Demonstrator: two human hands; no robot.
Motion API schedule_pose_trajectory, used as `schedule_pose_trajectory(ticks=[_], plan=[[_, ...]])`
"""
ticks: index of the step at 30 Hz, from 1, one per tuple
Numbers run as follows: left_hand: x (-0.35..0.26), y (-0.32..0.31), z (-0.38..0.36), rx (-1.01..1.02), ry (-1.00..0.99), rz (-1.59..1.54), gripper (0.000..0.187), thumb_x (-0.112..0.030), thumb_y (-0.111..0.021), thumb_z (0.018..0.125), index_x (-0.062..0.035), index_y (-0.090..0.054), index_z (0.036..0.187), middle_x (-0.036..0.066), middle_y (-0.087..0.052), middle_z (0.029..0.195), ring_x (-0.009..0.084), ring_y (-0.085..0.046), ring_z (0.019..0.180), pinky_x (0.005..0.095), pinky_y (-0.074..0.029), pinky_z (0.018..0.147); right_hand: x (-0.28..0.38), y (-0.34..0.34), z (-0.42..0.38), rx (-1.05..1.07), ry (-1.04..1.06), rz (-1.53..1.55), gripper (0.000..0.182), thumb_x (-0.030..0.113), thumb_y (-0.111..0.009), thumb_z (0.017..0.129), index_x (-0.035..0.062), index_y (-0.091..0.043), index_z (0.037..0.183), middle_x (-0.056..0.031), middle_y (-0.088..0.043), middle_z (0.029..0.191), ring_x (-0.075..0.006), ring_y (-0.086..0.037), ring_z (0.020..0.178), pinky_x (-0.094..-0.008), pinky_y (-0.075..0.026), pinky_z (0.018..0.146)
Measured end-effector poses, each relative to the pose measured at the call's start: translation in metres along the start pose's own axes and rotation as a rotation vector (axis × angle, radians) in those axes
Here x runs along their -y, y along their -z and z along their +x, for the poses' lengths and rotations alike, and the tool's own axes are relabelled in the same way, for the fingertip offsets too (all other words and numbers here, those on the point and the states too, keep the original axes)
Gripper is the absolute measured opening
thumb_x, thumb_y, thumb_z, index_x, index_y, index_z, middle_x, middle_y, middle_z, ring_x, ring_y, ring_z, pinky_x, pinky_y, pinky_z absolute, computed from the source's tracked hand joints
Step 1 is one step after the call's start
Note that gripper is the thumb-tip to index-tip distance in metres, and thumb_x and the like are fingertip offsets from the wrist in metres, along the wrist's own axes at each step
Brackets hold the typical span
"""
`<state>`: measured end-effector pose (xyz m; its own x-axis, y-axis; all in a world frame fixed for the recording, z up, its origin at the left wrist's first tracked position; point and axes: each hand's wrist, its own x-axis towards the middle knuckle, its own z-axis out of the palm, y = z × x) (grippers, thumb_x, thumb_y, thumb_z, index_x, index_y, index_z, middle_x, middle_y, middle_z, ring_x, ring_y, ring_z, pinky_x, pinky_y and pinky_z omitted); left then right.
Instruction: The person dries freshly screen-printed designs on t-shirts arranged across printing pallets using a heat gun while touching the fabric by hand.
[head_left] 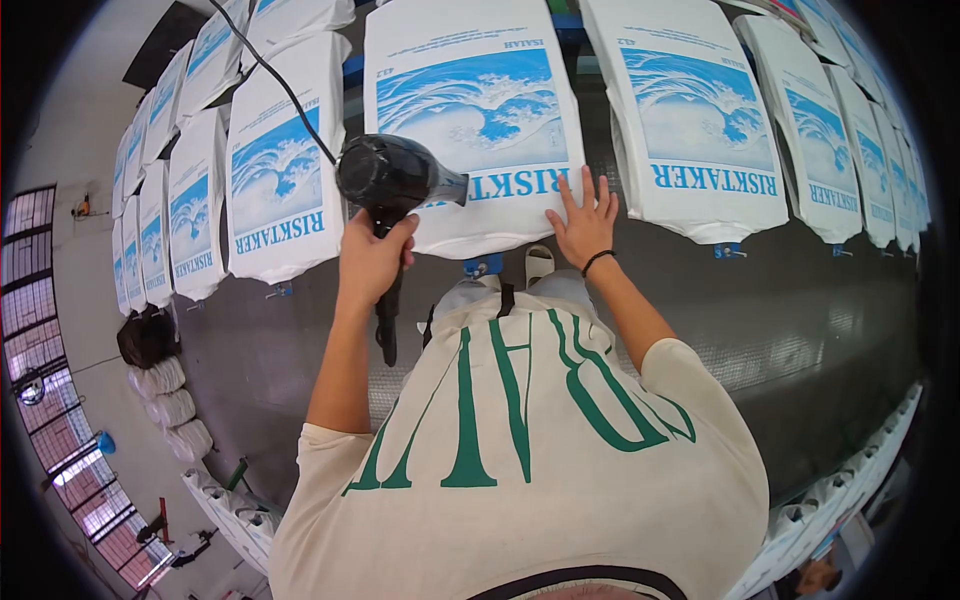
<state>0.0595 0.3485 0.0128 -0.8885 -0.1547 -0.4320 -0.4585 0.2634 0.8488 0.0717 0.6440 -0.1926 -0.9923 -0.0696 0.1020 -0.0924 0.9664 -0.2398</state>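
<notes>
In the head view my left hand point(372, 258) is wrapped round the handle of a black hair dryer point(385, 172). Its nozzle points right, low over the printed lettering of a white T-shirt point(480, 228). The dryer's cord runs up and to the left. This shirt lies stretched on a board, with a blue wave picture above large blue letters. My right hand point(585, 222) lies at the shirt's lower right edge, fingers spread, holding nothing. Part of the lettering is hidden behind the dryer and my fingers.
More white shirts with the same print lie on boards to the left point(285, 170) and right point(690, 120), in a long row. Blue brackets point(484, 265) show under the board edges. A grey floor point(770, 310) runs behind me, with another row of white boards point(840, 490) beyond.
</notes>
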Motion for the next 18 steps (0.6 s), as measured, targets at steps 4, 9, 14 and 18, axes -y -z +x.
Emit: schedule_pose_trajectory(ticks=[4, 9, 14, 18], plan=[[0.012, 0.050, 0.000, -0.109, -0.012, 0.036, 0.023, -0.014, -0.072, 0.086, 0.0023, -0.060, 0.096, 0.004, -0.061, 0.065, 0.0109, -0.056, 0.048, 0.0262, -0.045, 0.045, 0.001, -0.002, -0.006, 0.009, -0.024, -0.046, 0.059, 0.049, -0.050, 0.097, 0.0230, -0.042, 0.149, -0.0152, -0.019, 0.161, -0.0454, -0.016, 0.145, -0.0645, -0.015, 0.113], [0.023, 0.095, 0.008, -0.132, 0.036, -0.004, 0.023, -0.016, -0.073, 0.085, 0.0016, -0.060, 0.093, 0.004, -0.061, 0.065, 0.0114, -0.057, 0.049, 0.0260, -0.045, 0.046, 0.005, -0.003, -0.003, 0.010, -0.036, -0.093, 0.059, 0.049, -0.050, 0.097, 0.0229, -0.042, 0.150, -0.0154, -0.021, 0.160, -0.0461, -0.018, 0.144, -0.0631, -0.017, 0.113], [0.030, 0.114, 0.013, -0.135, -0.003, 0.018, 0.023, -0.016, -0.072, 0.085, 0.0016, -0.060, 0.093, 0.004, -0.061, 0.065, 0.0116, -0.057, 0.049, 0.0260, -0.045, 0.046, 0.009, -0.009, -0.002, -0.028, -0.050, -0.148, 0.059, 0.048, -0.050, 0.098, 0.0225, -0.041, 0.150, -0.0154, -0.022, 0.160, -0.0463, -0.021, 0.142, -0.0616, -0.020, 0.112], [0.034, 0.120, 0.014, -0.099, -0.010, 0.023, 0.022, -0.016, -0.072, 0.085, 0.0015, -0.060, 0.093, 0.004, -0.061, 0.065, 0.0113, -0.057, 0.049, 0.0261, -0.045, 0.046, 0.015, -0.009, -0.008, -0.017, -0.067, -0.156, 0.059, 0.047, -0.050, 0.098, 0.0225, -0.041, 0.150, -0.0152, -0.023, 0.160, -0.0462, -0.021, 0.143, -0.0614, -0.021, 0.112]])
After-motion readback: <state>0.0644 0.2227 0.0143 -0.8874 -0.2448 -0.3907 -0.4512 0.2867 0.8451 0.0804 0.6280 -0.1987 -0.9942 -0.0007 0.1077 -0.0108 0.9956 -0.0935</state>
